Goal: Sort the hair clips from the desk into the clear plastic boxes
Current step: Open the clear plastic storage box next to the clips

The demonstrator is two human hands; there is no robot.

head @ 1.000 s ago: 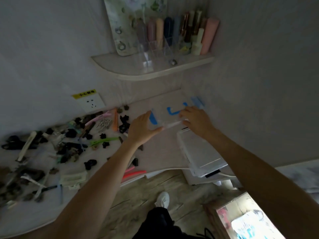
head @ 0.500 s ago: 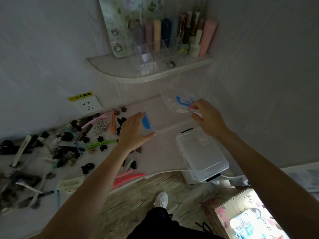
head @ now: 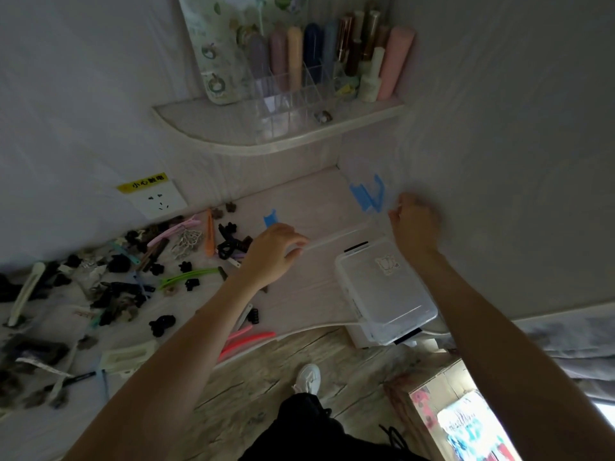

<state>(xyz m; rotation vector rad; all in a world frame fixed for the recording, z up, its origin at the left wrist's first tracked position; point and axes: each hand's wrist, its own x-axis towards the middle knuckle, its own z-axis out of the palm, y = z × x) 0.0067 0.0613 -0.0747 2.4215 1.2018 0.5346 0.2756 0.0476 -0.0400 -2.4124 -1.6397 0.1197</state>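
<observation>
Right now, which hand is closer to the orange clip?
The left. The left hand is just right of the orange clip, by the clip pile. The right hand is far off to the right, beside the wall, above the closed clear box.

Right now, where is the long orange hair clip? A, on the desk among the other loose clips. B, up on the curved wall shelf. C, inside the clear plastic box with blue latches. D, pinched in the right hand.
A: the long orange hair clip lies on the pale desk beside dark claw clips, left of the left hand, outside any box.
</observation>
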